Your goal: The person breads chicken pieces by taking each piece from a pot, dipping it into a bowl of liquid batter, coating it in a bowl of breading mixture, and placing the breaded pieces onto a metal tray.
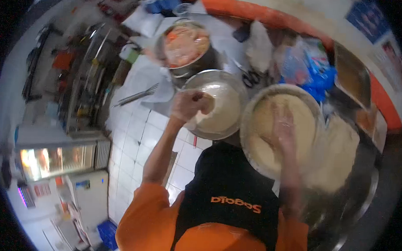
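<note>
My left hand point(189, 105) is held over the left rim of a metal bowl point(243, 94) of smooth off-white batter point(223, 109). Its fingers are curled together, and whatever they may hold is hidden. To the right, my right hand point(283, 126) lies in a wide round tub point(248, 158) of pale yellow, crumb-like coating point(301, 112). Its fingers are stretched out and the thumb stands apart, slightly blurred. Both vessels sit side by side in front of my black apron.
Behind the batter stands a metal pot point(185, 72) of pinkish, raw-looking pieces. Whisk-like wires point(138, 95) lie on white paper at left. Black-handled scissors point(251, 78) and blue plastic bags point(315, 81) are farther back. Pale powder point(341, 152) is heaped right; an empty-looking metal tray point(353, 75) stands behind.
</note>
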`<move>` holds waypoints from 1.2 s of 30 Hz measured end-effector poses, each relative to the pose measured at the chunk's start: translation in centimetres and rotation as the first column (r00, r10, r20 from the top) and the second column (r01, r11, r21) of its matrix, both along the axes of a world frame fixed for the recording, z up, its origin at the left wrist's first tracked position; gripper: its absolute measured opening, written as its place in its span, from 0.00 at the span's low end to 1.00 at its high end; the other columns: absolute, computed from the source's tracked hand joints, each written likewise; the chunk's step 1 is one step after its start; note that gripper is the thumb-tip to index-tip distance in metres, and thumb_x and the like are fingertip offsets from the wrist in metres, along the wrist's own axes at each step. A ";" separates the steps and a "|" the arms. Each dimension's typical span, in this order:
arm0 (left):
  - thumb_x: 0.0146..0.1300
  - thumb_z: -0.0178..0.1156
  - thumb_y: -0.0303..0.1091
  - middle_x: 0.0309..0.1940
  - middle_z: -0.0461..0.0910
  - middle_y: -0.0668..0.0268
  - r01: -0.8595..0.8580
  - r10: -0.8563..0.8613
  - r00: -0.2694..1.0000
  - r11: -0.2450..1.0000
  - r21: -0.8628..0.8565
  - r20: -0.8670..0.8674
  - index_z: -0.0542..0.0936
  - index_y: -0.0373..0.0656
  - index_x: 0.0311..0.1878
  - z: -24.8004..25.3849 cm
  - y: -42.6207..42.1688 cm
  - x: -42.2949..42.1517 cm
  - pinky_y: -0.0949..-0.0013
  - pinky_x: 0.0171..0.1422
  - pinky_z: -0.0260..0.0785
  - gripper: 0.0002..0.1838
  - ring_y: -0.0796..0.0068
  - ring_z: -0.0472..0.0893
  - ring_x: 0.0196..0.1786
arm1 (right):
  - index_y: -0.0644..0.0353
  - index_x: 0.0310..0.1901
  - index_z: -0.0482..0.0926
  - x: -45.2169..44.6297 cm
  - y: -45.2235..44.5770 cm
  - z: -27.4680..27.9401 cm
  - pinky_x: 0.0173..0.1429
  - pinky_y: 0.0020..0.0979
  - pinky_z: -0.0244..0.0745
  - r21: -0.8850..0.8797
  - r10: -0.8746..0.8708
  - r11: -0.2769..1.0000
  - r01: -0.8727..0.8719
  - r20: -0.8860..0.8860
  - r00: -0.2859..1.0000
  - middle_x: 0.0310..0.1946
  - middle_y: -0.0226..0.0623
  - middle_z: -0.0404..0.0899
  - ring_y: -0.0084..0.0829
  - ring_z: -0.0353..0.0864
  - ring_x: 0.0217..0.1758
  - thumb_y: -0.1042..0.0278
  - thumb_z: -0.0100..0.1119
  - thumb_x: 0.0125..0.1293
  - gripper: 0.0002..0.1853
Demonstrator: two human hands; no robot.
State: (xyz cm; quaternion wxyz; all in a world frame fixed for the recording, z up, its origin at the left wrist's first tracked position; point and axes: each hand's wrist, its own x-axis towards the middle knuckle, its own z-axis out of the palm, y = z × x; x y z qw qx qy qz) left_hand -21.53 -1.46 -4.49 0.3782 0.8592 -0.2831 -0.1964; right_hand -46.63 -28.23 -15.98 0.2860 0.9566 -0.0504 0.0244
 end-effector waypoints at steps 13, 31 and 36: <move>0.62 0.69 0.37 0.26 0.84 0.65 0.080 -0.150 0.969 0.942 -0.326 -0.195 0.83 0.35 0.43 -2.6 -13.6 -10.6 0.68 0.36 0.76 0.14 0.74 0.82 0.28 | 0.65 0.60 0.75 -6.0 1.0 3.9 0.67 0.42 0.69 0.750 -0.663 0.320 0.579 -0.260 0.702 0.56 0.58 0.77 0.50 0.75 0.63 0.52 0.75 0.48 0.39; 0.66 0.55 0.31 0.49 0.82 0.51 0.345 -0.350 0.809 0.933 0.101 0.473 0.69 0.44 0.70 -11.2 -15.8 -10.5 0.51 0.54 0.76 0.28 0.45 0.82 0.46 | 0.69 0.42 0.82 -3.8 2.0 -1.4 0.47 0.46 0.78 0.929 -0.676 0.193 0.315 -0.107 0.729 0.34 0.58 0.82 0.55 0.83 0.39 0.55 0.71 0.52 0.24; 0.63 0.52 0.31 0.62 0.77 0.54 0.580 -0.688 0.636 0.725 0.371 0.350 0.69 0.47 0.71 -9.6 -16.0 -14.0 0.53 0.72 0.65 0.30 0.50 0.74 0.65 | 0.68 0.41 0.83 -2.8 1.7 0.0 0.48 0.45 0.79 0.915 -0.718 0.175 0.363 -0.134 0.684 0.33 0.56 0.83 0.52 0.84 0.38 0.61 0.66 0.56 0.18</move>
